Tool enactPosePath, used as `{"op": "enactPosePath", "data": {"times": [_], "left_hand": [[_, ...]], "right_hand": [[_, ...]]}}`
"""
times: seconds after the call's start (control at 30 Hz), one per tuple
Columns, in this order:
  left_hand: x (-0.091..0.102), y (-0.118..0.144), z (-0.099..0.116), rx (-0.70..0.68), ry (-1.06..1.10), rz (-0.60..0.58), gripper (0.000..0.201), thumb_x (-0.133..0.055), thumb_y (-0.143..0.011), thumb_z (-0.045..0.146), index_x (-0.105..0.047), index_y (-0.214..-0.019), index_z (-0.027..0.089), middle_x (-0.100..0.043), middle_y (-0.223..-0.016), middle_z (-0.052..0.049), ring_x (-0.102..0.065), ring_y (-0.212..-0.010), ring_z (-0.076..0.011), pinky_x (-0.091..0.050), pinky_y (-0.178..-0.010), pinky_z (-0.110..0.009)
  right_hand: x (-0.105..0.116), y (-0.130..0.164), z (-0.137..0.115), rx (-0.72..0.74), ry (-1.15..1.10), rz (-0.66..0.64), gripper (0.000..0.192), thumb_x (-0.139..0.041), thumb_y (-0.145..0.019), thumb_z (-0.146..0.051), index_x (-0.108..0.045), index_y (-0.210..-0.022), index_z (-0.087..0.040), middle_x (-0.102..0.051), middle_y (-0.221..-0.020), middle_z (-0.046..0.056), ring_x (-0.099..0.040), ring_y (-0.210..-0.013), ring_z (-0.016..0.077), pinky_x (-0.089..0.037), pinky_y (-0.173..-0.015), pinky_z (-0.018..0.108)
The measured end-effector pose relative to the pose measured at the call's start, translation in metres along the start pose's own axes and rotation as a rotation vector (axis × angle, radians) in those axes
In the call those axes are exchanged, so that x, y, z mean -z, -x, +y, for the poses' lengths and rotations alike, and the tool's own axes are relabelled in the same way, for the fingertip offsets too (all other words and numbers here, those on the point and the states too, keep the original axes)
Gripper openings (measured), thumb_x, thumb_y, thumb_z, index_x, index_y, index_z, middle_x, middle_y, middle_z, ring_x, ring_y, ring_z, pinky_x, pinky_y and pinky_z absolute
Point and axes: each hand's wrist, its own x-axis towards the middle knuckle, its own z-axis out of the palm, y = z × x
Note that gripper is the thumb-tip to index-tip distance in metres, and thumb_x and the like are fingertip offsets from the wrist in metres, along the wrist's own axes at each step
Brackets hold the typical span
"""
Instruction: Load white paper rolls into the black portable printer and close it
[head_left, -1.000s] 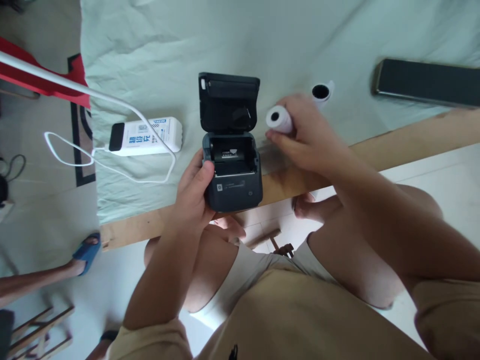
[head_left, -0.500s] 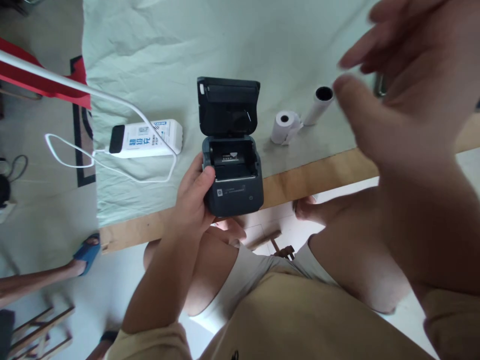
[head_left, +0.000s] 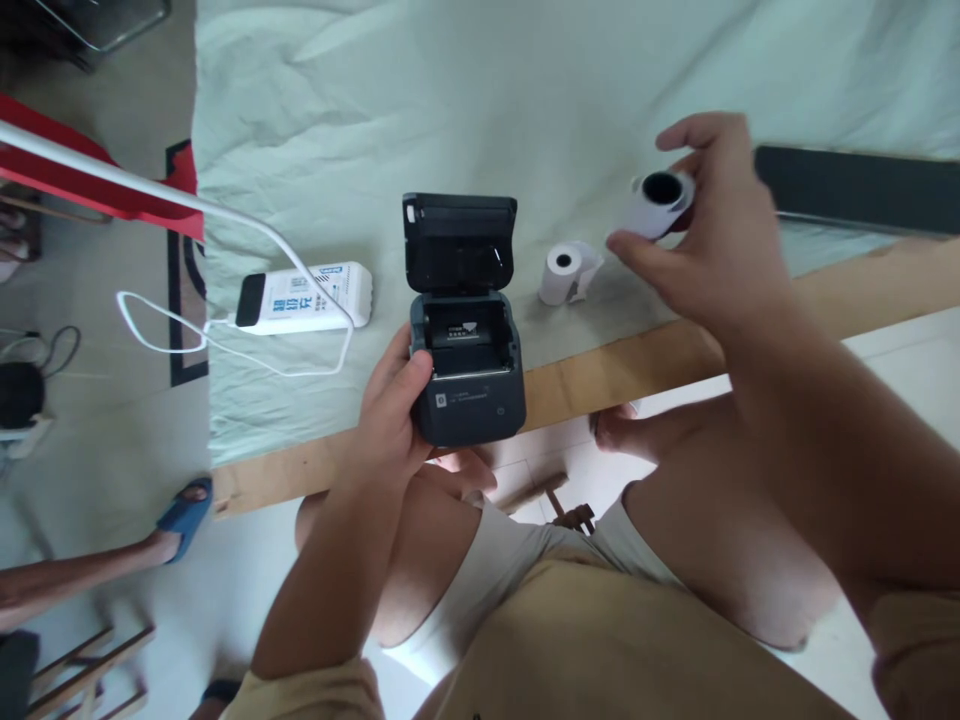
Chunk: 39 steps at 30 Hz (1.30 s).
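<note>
My left hand [head_left: 394, 405] grips the left side of a dark portable label printer [head_left: 476, 405] at the table's front edge. The printer's lid [head_left: 459, 240] is swung up, and its paper bay shows no roll inside. My right hand [head_left: 701, 225] curls around a white paper roll [head_left: 651, 212] with a wide dark core, thumb at its lower left and some fingers hidden behind it. Between the hands, a smaller white paper roll [head_left: 556, 285] stands upright on the cloth, its loose end sticking out to the right.
A white power bank [head_left: 304, 297] with a white cable [head_left: 349, 340] lies at the left of the green cloth [head_left: 525, 90]. A dark flat device [head_left: 862, 188] rests at the right. The table's wooden edge [head_left: 622, 365] runs along the front. Another person's foot in a blue slipper [head_left: 184, 515] shows at left.
My right hand has come down from the upper right and closed around the wide-core roll, which has shifted slightly. My left hand still holds the open printer. The view has shifted a little.
</note>
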Motion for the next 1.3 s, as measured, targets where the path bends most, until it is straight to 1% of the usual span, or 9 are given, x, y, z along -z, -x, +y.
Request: {"op": "enactPosePath", "data": {"times": [0.1,0.2,0.33,0.53,0.77,1.0,1.13,1.23,1.3], "left_hand": [[-0.001,0.001,0.000,-0.009,0.000,-0.001,0.041,-0.074,-0.090,0.046,-0.071,-0.120,0.018,-0.080,-0.104,-0.007,-0.078,-0.086,-0.0221,-0.064,-0.071,-0.031],[-0.003,0.001,0.000,-0.024,-0.002,0.000,0.040,-0.074,-0.090,0.046,-0.071,-0.119,0.019,-0.080,-0.102,-0.006,-0.078,-0.085,-0.0206,-0.063,-0.071,-0.029],[-0.004,0.001,0.000,-0.073,-0.005,0.015,0.032,-0.074,-0.091,0.039,-0.073,-0.114,0.018,-0.079,-0.108,-0.004,-0.077,-0.101,-0.0193,-0.061,-0.080,-0.024],[-0.001,0.002,-0.001,-0.040,-0.005,-0.019,0.038,-0.075,-0.090,0.043,-0.070,-0.119,0.019,-0.080,-0.106,-0.006,-0.078,-0.102,-0.0244,-0.062,-0.077,-0.028],[0.000,0.003,0.001,-0.017,-0.003,-0.016,0.039,-0.078,-0.087,0.046,-0.072,-0.113,0.018,-0.079,-0.098,-0.004,-0.075,-0.083,-0.0165,-0.058,-0.068,-0.022],[-0.002,0.003,0.001,-0.021,0.032,-0.029,0.034,-0.076,-0.089,0.039,-0.071,-0.116,0.018,-0.078,-0.102,-0.003,-0.075,-0.092,-0.0159,-0.059,-0.079,-0.022],[0.000,0.002,0.000,-0.025,0.000,-0.035,0.039,-0.075,-0.089,0.043,-0.069,-0.118,0.018,-0.079,-0.100,-0.004,-0.077,-0.096,-0.0210,-0.061,-0.074,-0.025],[0.002,0.002,-0.001,-0.012,-0.009,-0.044,0.043,-0.075,-0.090,0.045,-0.066,-0.123,0.019,-0.080,-0.105,-0.007,-0.077,-0.108,-0.0266,-0.062,-0.072,-0.027],[0.002,0.002,-0.001,-0.006,0.009,-0.054,0.044,-0.074,-0.090,0.043,-0.066,-0.125,0.019,-0.080,-0.105,-0.007,-0.076,-0.111,-0.0273,-0.062,-0.070,-0.027]], "right_hand": [[0.010,0.012,-0.027,0.173,-0.133,0.064,0.032,-0.074,-0.086,-0.033,-0.061,-0.114,-0.030,-0.067,-0.113,0.003,-0.065,-0.091,0.0214,-0.056,-0.078,0.038],[0.006,0.026,-0.056,0.412,-0.142,-0.068,0.030,-0.072,-0.090,-0.031,-0.063,-0.118,-0.027,-0.068,-0.121,0.004,-0.065,-0.111,0.0226,-0.058,-0.087,0.036],[-0.017,0.038,-0.079,0.598,-0.066,-0.223,0.035,-0.059,-0.095,-0.019,-0.059,-0.129,-0.025,-0.071,-0.122,0.004,-0.069,-0.105,0.0217,-0.058,-0.085,0.036],[-0.027,0.037,-0.089,0.457,-0.277,-0.290,0.043,-0.054,-0.086,-0.012,-0.054,-0.128,-0.019,-0.071,-0.115,0.004,-0.067,-0.088,0.0143,-0.058,-0.077,0.030],[-0.024,0.038,-0.090,0.210,-0.460,-0.356,0.048,-0.045,-0.085,-0.007,-0.054,-0.129,-0.022,-0.065,-0.098,0.001,-0.061,-0.084,0.0151,-0.053,-0.072,0.031],[-0.027,0.039,-0.085,0.597,-0.306,-0.271,0.043,-0.052,-0.084,-0.004,-0.063,-0.124,-0.016,-0.061,-0.114,0.010,-0.061,-0.102,0.0164,-0.056,-0.088,0.033],[-0.021,0.039,-0.090,0.283,-0.609,-0.397,0.051,-0.042,-0.088,-0.007,-0.050,-0.137,-0.018,-0.065,-0.110,0.003,-0.065,-0.100,0.0134,-0.057,-0.093,0.031],[-0.015,0.040,-0.095,-0.010,-0.843,-0.621,0.051,-0.046,-0.093,-0.020,-0.042,-0.144,-0.023,-0.063,-0.107,0.000,-0.065,-0.084,0.0105,-0.059,-0.074,0.026],[-0.013,0.041,-0.097,-0.073,-0.891,-0.687,0.056,-0.059,-0.090,-0.026,-0.040,-0.143,-0.026,-0.062,-0.108,-0.002,-0.065,-0.082,0.0100,-0.060,-0.067,0.024]]}}
